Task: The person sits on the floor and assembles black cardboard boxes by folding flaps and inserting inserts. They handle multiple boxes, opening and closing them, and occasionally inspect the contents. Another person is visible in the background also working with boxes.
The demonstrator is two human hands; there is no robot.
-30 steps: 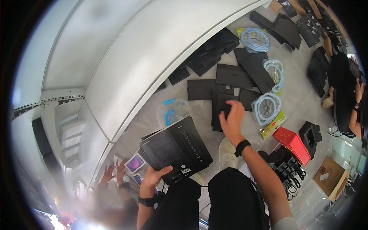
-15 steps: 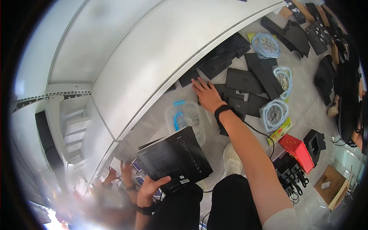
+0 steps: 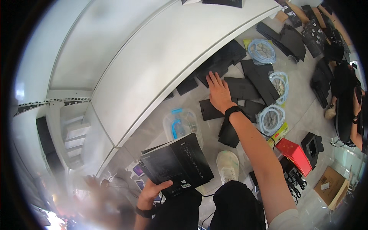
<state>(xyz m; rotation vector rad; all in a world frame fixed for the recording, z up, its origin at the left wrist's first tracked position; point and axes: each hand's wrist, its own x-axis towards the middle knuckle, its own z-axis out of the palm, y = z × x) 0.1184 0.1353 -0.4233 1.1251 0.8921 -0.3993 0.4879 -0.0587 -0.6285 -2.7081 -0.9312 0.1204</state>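
Note:
My left hand [image 3: 155, 189] grips several flat black boxes [image 3: 174, 165] by their lower edge, thumb on top, held above my knees. White print and a label show on the top one. My right hand [image 3: 219, 94] reaches forward with fingers stretched out over a spread of black flat packages on the floor. Its fingertips are at the edge of a dark pile [image 3: 222, 57] beside the white cabinet; whether they press on it I cannot tell. Beneath my right wrist lie more black flat packages [image 3: 211, 110]. A clear plastic box [image 3: 183, 119] with blue clips stands between my hands.
A white cabinet [image 3: 153, 57] runs along the left. Coiled pale-blue tubes in bags [image 3: 262, 51], a red box [image 3: 293, 155], black cables [image 3: 293, 184] and an open cardboard box [image 3: 329, 184] lie rightward. Another person sits far right; a blurred person is at lower left.
My right hand has shifted right along the black packages. My left hand keeps its hold on the black boxes, almost unmoved. The other person's hands at lower left have moved and blurred.

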